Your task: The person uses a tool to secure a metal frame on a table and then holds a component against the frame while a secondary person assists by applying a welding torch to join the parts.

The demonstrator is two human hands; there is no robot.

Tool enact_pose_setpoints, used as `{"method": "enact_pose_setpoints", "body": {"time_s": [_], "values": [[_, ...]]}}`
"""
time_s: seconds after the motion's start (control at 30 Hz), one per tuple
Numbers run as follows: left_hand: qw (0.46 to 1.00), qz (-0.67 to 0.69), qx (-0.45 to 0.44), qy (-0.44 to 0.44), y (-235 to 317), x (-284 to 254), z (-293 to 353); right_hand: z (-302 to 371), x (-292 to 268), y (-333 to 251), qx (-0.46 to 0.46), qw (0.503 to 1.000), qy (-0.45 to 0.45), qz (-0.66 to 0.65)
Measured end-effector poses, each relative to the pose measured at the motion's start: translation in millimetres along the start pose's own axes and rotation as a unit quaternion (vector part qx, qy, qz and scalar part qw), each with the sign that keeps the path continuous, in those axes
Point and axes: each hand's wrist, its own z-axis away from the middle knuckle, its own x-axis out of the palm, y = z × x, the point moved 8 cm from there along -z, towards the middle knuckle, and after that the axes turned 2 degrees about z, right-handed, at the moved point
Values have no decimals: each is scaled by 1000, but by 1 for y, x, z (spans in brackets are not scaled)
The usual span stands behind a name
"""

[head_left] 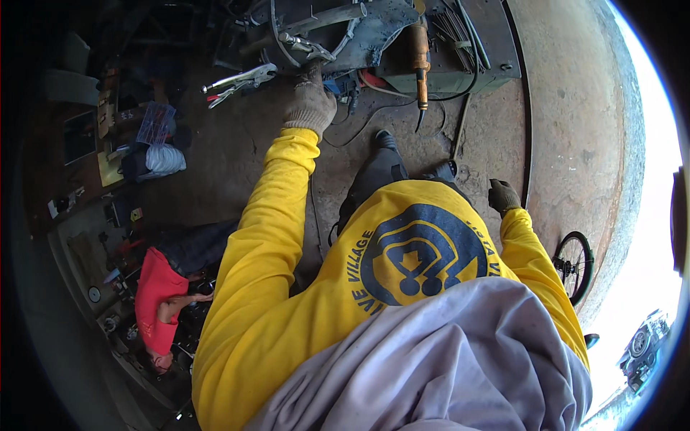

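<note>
My left hand (310, 103), in a dirty knitted work glove, reaches up to the near edge of a dark metal workbench (394, 23). Its fingers are closed just below a pair of locking pliers (305, 47) clamped by a metal tube frame (327, 19); what they grip is hidden. Left of this hand, a second pair of locking pliers (244, 80) juts out, with a red release lever. My right hand (504, 196), also gloved, hangs low at my right side, away from the bench. Its fingers look curled, with nothing visible in them.
An orange power tool (420, 61) hangs at the bench's front beside a bundle of thin rods (453, 32). Cables trail over the concrete floor (575, 108) near my feet. A person in a red shirt (156, 298) works at the left. A wheel (574, 267) stands at the right.
</note>
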Motion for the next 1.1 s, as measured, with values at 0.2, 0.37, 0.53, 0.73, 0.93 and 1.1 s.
{"method": "enact_pose_setpoints", "body": {"time_s": [0.2,0.37,0.53,0.73,0.93,1.1], "values": [[990,-106,62,65,-24,44,-5,3,22,-40,-23,994,2,104],[995,78,55,26,-13,27,-3,-15,44,-67,-60,987,29,148],[955,222,156,123,-13,5,-1,21,88,-178,-111,985,90,-95],[962,239,115,68,-21,11,0,102,96,-372,-383,904,189,2],[959,216,135,124,-16,-16,9,155,139,-503,-382,913,140,23],[960,273,37,-59,-17,1,4,144,163,-561,-415,906,84,-7]]}}
